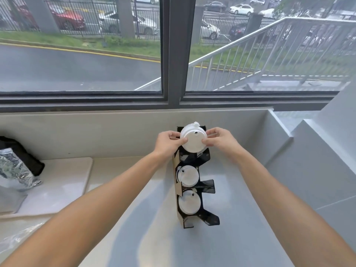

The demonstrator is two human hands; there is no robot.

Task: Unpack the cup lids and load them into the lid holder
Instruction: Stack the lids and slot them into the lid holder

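Two hands: your left hand (167, 142) and right hand (219, 140) grip one lid stack (193, 139).
Holder (200, 186): below your hands, two lower slots filled.

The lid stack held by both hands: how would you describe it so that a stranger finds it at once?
Below the window, a black lid holder stands on the grey counter. The white lid stack is at its far slot, pinched between left hand and right hand. The two nearer stacks sit untouched.

Lid holder (194, 189) stands centre frame on counter (154, 237), lid stack (193, 139) at its top compartment; foil bag (13, 170) far left.
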